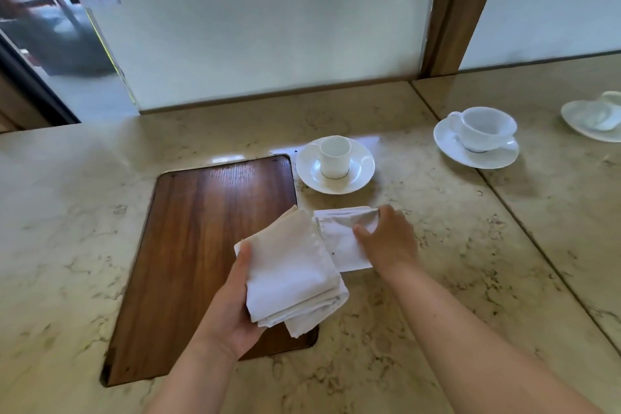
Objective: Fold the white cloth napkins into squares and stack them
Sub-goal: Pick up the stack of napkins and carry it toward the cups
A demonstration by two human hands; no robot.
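Straight below my head camera, my left hand holds a stack of folded white cloth napkins from underneath, palm up, with the thumb pressed along the stack's left edge; the stack hangs tilted above the near right part of a dark brown wooden board set flush into the beige marble countertop. Just to its right, a second folded white cloth napkin lies on the marble, its left edge tucked under the held stack. My right hand grips this one, thumb on its top face and fingers curled over its far right corner. Beyond the napkins, near the board's far right corner, a small white cylindrical cup stands upright on a round white saucer. Farther right, well apart, a wider white teacup with a handle sits on another white saucer. At the right edge, a third white dish is only partly in view. A frosted glass panel rises behind the counter.
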